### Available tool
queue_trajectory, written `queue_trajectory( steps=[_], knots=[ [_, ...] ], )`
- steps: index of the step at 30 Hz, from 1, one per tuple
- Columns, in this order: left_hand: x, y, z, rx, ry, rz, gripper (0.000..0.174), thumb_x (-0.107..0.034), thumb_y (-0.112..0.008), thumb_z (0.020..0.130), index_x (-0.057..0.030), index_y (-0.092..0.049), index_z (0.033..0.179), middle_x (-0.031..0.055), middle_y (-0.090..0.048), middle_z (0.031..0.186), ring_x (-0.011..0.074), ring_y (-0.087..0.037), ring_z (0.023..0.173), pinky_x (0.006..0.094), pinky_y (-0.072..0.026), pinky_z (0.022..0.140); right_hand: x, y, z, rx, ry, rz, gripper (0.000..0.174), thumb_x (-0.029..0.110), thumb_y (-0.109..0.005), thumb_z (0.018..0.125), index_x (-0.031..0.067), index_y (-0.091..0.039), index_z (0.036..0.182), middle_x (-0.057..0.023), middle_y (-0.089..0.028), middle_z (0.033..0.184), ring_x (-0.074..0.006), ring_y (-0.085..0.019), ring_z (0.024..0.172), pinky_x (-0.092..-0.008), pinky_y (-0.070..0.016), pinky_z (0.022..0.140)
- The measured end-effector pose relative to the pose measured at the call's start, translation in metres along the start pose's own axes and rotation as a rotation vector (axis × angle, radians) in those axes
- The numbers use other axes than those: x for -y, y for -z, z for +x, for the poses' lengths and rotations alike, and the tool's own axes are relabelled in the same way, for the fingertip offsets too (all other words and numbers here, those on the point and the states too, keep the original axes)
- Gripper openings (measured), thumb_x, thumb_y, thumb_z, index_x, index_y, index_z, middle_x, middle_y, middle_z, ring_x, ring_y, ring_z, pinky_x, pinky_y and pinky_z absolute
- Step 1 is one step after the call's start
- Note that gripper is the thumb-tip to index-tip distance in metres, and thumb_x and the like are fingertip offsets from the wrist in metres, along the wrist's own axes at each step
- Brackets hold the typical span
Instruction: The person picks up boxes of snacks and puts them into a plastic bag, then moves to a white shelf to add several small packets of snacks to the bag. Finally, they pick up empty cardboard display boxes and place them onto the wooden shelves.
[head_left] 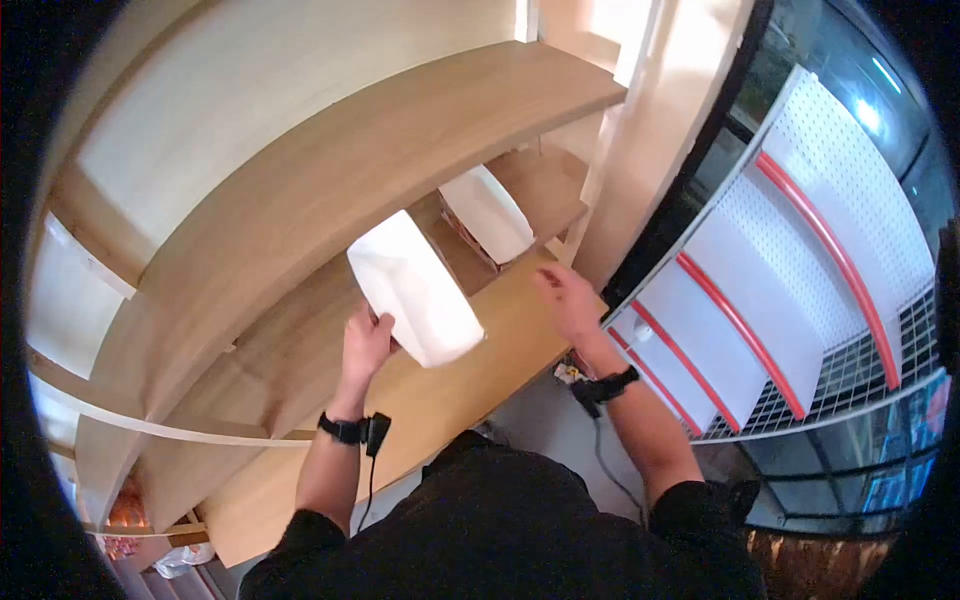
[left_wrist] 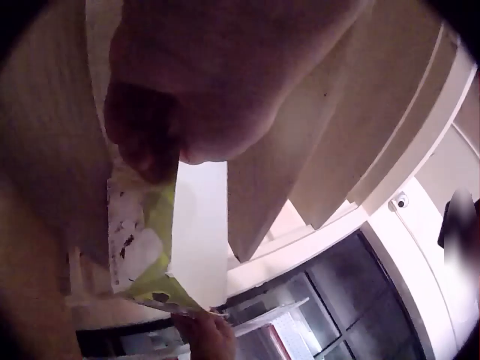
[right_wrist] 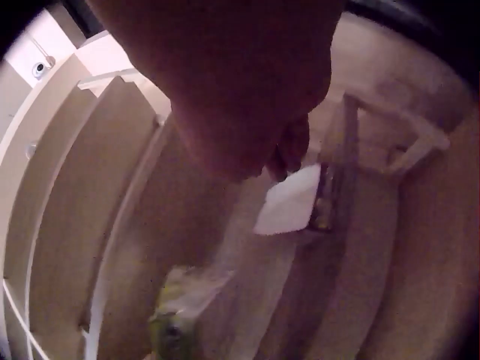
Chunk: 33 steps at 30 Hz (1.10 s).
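Note:
In the head view the left hand (head_left: 367,347) grips the near side of an open box with a white inside (head_left: 415,290), thumb over its rim. Green and white printing covers the outside of this box (left_wrist: 139,240) in the left wrist view. To its right the right hand (head_left: 570,303) is held in the air with fingers relaxed, apart from both boxes in the head view. A second white-lined box (head_left: 488,215) stands on a wooden shelf beyond the hands; the right wrist view shows it (right_wrist: 291,201) past the fingers.
Curved wooden shelves (head_left: 330,150) rise in tiers in front and to the left. At the right stands a white pegboard rack (head_left: 735,290) with red shelf edges, beside dark glass panes. Cables hang from both wrists. Bagged items (head_left: 183,560) lie at the lower left.

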<state>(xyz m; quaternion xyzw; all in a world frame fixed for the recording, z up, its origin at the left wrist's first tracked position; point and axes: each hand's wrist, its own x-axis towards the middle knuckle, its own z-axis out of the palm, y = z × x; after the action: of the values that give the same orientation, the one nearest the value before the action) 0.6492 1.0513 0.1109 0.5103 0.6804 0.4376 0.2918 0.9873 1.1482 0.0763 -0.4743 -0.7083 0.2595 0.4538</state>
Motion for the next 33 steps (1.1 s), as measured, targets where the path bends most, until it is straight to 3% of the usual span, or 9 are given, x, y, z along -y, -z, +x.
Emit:
queue_trajectory(
  steps=[1, 4, 7, 11, 14, 19, 22, 28, 33],
  knots=[
    [-0.003, -0.002, 0.017, -0.026, -0.035, 0.021, 0.031, -0.01, -0.057, 0.093, 0.0114, -0.055, 0.116, 0.0209, -0.071, 0.074, 0.0273, -0.073, 0.061, 0.039, -0.0562, 0.055, 0.009, -0.017, 0.013, 0.053, 0.045, 0.03, 0.033, 0.029, -0.066, 0.1, 0.0028, -0.067, 0.118, -0.0189, -0.069, 0.115, -0.033, -0.069, 0.1, -0.0386, -0.0569, 0.083],
    [0.054, -0.022, 0.088, 0.037, -0.129, 0.282, 0.04, -0.015, -0.06, 0.093, 0.0092, -0.054, 0.124, 0.022, -0.072, 0.075, 0.03, -0.074, 0.063, 0.0418, -0.0582, 0.06, 0.033, -0.049, 0.05, 0.122, 0.088, 0.027, 0.046, 0.037, -0.067, 0.098, -0.0013, -0.063, 0.124, -0.0226, -0.068, 0.114, -0.038, -0.068, 0.101, -0.0445, -0.0567, 0.086],
    [0.034, -0.037, 0.093, 0.146, 0.028, 0.223, 0.051, -0.019, -0.062, 0.094, 0.0088, -0.049, 0.134, 0.02, -0.073, 0.075, 0.029, -0.074, 0.063, 0.042, -0.0586, 0.062, 0.015, -0.073, 0.077, 0.104, 0.192, -0.244, 0.062, 0.045, -0.069, 0.094, -0.0052, -0.058, 0.127, -0.0262, -0.069, 0.112, -0.0423, -0.067, 0.105, -0.0494, -0.056, 0.088],
    [0.037, -0.051, 0.097, 0.077, 0.082, 0.12, 0.064, -0.025, -0.062, 0.095, 0.008, -0.04, 0.145, 0.0185, -0.074, 0.076, 0.0282, -0.074, 0.064, 0.041, -0.0587, 0.063, -0.006, -0.086, 0.11, 0.332, 0.123, -0.493, 0.073, 0.056, -0.073, 0.087, -0.0053, -0.059, 0.124, -0.0266, -0.07, 0.108, -0.0425, -0.067, 0.106, -0.0518, -0.056, 0.089],
    [0.038, -0.056, 0.098, 0.044, 0.13, 0.115, 0.068, -0.027, -0.063, 0.096, 0.0073, -0.037, 0.149, 0.0193, -0.074, 0.078, 0.0281, -0.074, 0.064, 0.0402, -0.0587, 0.063, -0.007, -0.093, 0.124, 0.513, 0.057, -0.557, 0.066, 0.054, -0.073, 0.087, -0.0027, -0.065, 0.119, -0.0266, -0.072, 0.1, -0.0423, -0.07, 0.099, -0.0505, -0.0568, 0.084],
    [0.074, -0.073, 0.108, -0.076, 0.075, 0.155, 0.067, -0.03, -0.063, 0.098, 0.0089, -0.04, 0.147, 0.0182, -0.073, 0.075, 0.0264, -0.072, 0.062, 0.0391, -0.0572, 0.06, -0.012, -0.102, 0.128, 0.528, 0.163, -0.505, 0.053, 0.047, -0.073, 0.086, 0.0004, -0.068, 0.11, -0.0226, -0.073, 0.094, -0.0391, -0.071, 0.095, -0.0507, -0.0568, 0.079],
    [0.017, -0.075, 0.091, -0.064, 0.205, -0.008, 0.068, -0.035, -0.063, 0.1, 0.0088, -0.042, 0.147, 0.0141, -0.071, 0.072, 0.0233, -0.069, 0.06, 0.0376, -0.0557, 0.06, -0.02, -0.098, 0.128, 0.602, 0.203, -0.481, 0.043, 0.04, -0.072, 0.088, 0.0006, -0.069, 0.104, -0.0211, -0.073, 0.094, -0.038, -0.071, 0.093, -0.0508, -0.0565, 0.079],
    [0.068, -0.091, 0.083, -0.196, 0.073, -0.187, 0.065, -0.037, -0.063, 0.102, 0.0087, -0.046, 0.145, 0.0178, -0.073, 0.088, 0.0182, -0.069, 0.076, 0.0319, -0.0544, 0.07, -0.044, -0.095, 0.139, 0.656, 0.237, -0.466, 0.025, 0.025, -0.063, 0.093, 0.0009, -0.068, 0.097, -0.0225, -0.072, 0.093, -0.0405, -0.07, 0.091, -0.0521, -0.0555, 0.079],
    [0.094, -0.07, 0.048, -0.444, 0.012, 0.313, 0.034, -0.032, -0.066, 0.1, -0.002, -0.065, 0.116, 0.0204, -0.072, 0.093, 0.0287, -0.072, 0.083, 0.0387, -0.0556, 0.072, -0.042, -0.004, 0.126, 0.663, 0.345, -0.393, 0.021, 0.018, -0.057, 0.093, 0.0012, -0.068, 0.096, -0.0229, -0.07, 0.089, -0.0428, -0.069, 0.083, -0.0528, -0.0553, 0.077]
  ],
)
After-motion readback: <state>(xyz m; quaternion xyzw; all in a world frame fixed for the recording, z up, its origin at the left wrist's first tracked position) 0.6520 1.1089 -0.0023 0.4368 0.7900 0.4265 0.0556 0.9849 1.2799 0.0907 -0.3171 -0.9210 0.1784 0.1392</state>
